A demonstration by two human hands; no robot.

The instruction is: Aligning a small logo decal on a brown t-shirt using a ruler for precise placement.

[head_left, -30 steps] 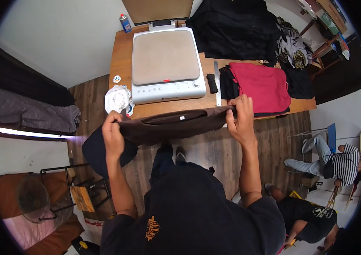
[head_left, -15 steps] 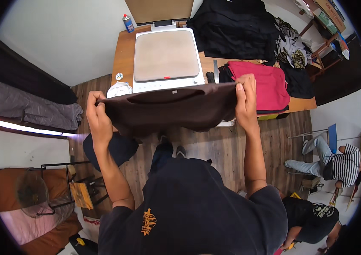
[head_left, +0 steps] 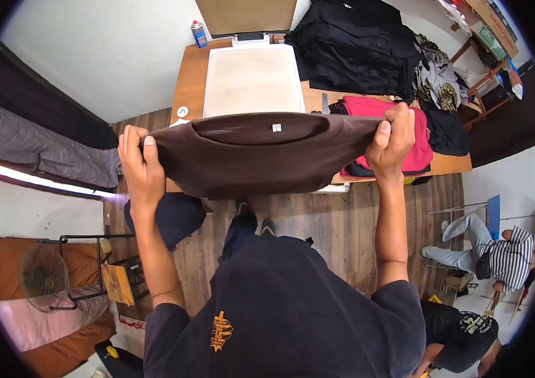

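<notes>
A dark brown T-shirt (head_left: 255, 169) hangs stretched between my hands, its collar facing up and a small white tag inside the neckline. My left hand (head_left: 141, 167) is closed on one shoulder of the shirt, and my right hand (head_left: 392, 143) grips the other shoulder. Just beyond the shirt stands a white heat press (head_left: 255, 83) with a pale flat platen; its upper plate (head_left: 246, 16) is raised. The shirt covers the front of the press. Behind my right hand lies a folded red garment stack (head_left: 420, 142).
The wooden table (head_left: 190, 75) also bears a blue spray can (head_left: 199, 34), a metal ruler (head_left: 324, 103) and a pile of black garments (head_left: 355, 47). At left is a standing fan (head_left: 44, 276). Two people, one in a striped top (head_left: 510, 257) and one in black (head_left: 462, 334), are at right.
My hands have moved farther apart, the right one going outward to the right, pulling the shirt wider. The collar now shows more openly, and the shirt covers the front of the press more.
</notes>
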